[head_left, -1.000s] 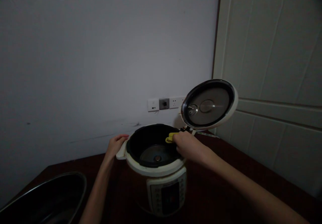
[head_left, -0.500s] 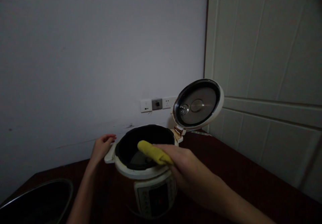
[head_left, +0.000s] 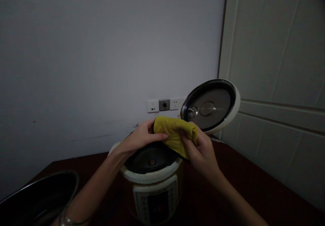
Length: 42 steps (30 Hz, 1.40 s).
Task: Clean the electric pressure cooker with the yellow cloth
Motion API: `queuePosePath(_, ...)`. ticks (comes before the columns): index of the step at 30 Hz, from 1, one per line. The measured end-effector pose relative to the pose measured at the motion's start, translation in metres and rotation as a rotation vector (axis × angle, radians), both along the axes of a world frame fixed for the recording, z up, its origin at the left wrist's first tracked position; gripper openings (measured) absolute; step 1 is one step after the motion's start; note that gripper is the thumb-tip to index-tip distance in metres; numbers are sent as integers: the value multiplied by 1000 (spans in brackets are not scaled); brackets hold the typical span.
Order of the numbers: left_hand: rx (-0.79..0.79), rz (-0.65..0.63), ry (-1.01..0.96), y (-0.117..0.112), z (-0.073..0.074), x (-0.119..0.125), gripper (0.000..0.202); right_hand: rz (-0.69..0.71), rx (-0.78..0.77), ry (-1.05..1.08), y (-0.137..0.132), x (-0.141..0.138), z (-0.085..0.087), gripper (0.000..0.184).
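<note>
Above the cooker's opening, a yellow cloth is stretched between my two hands. My left hand pinches its left side, the thumb lying over the front. On the other side my right hand grips the cloth's folded right edge. Below them stands an electric pressure cooker with a white rim and a front control panel. Its dark inside shows a small round part at the bottom. The cooker's lid is swung up to the right, metal underside facing me.
A dark pot with a shiny rim stands at the lower left. Wall sockets sit behind the cooker. The dark red table meets a pale panelled door on the right.
My left hand has come from beside the cooker onto the cloth. My right hand has raised the cloth from the opening, and it is now spread wider. The view has shifted slightly left.
</note>
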<state>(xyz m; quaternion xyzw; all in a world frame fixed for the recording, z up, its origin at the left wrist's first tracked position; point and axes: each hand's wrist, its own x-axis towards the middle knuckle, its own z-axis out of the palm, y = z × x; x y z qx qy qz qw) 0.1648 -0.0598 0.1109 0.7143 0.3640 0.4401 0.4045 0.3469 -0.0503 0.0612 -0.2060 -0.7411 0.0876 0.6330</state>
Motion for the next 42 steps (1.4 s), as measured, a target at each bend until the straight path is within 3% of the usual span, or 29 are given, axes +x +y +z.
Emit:
queuePosePath(3,-136,-16,-112,15,-5,7,38,-49,39,-32,5,9,1,11)
queuePosePath(6,-145,21,-148,26,0,3,33,-208,153,-163,2,23,3,16)
queuePosePath(10,197,383,53,51,22,-7,30,-431,252,-450,-21,37,-4,29)
queuePosePath(12,435,584,312,70,30,-7,28,-394,285,-576,-34,37,-13,28)
queuePosePath(14,572,681,601,90,28,-1,27,-327,360,-632,-40,32,-24,29)
queuePosePath(16,587,619,855,106,17,10,28,-308,420,-647,-40,27,-34,30)
queuePosePath(19,577,401,1128,120,-4,31,33,-326,419,-698,-30,25,-46,36)
queuePosePath(22,563,137,1227,124,-17,44,27,-345,334,-751,-19,28,-53,40)
queuePosePath(25,481,-56,1210,125,-18,49,22,-296,232,-797,-13,30,-58,44)
queuePosePath(33,536,-84,1292,122,-18,57,37,-228,196,-835,-13,30,-57,46)
queuePosePath(39,656,2,1389,109,-22,66,34,-182,146,-859,-12,30,-54,50)
queuePosePath(42,686,-13,1399,102,-22,71,34,-160,113,-856,-11,31,-56,50)
